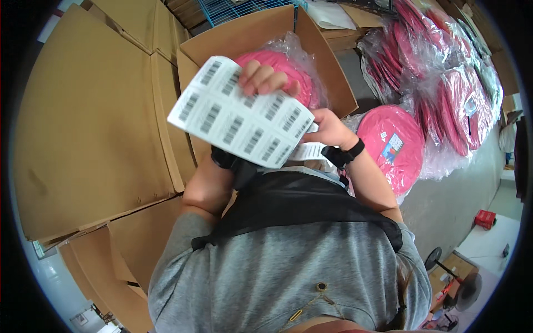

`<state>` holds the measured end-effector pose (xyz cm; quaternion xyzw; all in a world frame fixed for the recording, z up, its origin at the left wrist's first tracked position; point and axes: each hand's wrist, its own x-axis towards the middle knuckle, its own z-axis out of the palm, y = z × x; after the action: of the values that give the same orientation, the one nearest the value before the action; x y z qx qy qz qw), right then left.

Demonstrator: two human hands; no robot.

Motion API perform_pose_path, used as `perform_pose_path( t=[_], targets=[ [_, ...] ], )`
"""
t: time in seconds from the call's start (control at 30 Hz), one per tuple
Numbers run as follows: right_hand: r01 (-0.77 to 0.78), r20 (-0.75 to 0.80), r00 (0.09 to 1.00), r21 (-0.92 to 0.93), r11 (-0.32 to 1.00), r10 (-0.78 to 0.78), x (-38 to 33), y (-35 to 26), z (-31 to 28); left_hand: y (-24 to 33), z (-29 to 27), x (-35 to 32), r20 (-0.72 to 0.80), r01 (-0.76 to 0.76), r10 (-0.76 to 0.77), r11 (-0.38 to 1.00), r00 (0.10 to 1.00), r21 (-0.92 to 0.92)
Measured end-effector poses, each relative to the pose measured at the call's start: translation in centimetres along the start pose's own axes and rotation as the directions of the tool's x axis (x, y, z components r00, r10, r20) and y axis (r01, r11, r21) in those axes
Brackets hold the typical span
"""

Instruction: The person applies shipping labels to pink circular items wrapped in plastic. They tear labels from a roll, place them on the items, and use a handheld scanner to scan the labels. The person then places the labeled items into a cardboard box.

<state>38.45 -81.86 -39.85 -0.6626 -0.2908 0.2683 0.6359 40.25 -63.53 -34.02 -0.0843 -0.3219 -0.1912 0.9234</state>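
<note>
A white sheet of barcode labels [233,114] is spread at a tilt in front of my chest. My left hand [262,79] is closed on its upper edge, fingers curled over the front; the palm and thumb are mostly hidden behind the sheet. At the sheet's right corner my right hand [331,131] is closed, thumb and fingers pinching it. Below that hand hangs another piece of label paper [308,151], partly covered by the sheet. Just beyond my hands, an open cardboard box [244,31] holds pink round items [302,77] in clear plastic.
Large cardboard boxes [89,122] stand close on the left. To the right, a flat pink disc [391,147] in clear wrap leans near a heap of pink bagged items [438,83]. A blue wire rack [236,8] is at the back, a black fan [467,291] at lower right.
</note>
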Motion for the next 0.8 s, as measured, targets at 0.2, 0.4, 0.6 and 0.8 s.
perform_pose_path(
  t=[0.2,0.4,0.6,0.8],
  targets=[
    [0.124,-0.427,0.904,0.323,0.938,0.028,-0.4,-0.3,-0.7,5.8,-3.9,-4.3,-0.762,0.374,0.140,0.806,0.632,0.459],
    [0.277,-0.648,0.753,0.473,0.837,0.117,0.6,0.4,-1.1,-0.9,-4.5,-6.6,-0.702,0.649,0.064,0.329,0.709,0.686],
    [0.248,-0.619,0.751,0.586,0.771,0.229,-0.3,0.0,-0.7,-2.0,-3.4,-6.1,-0.579,0.553,0.214,0.171,0.787,0.815],
    [0.213,-0.547,0.785,0.678,0.703,0.290,-1.4,-0.9,-0.3,-1.9,-2.5,-6.2,-0.466,0.489,0.150,-0.208,0.872,0.847]
  ],
)
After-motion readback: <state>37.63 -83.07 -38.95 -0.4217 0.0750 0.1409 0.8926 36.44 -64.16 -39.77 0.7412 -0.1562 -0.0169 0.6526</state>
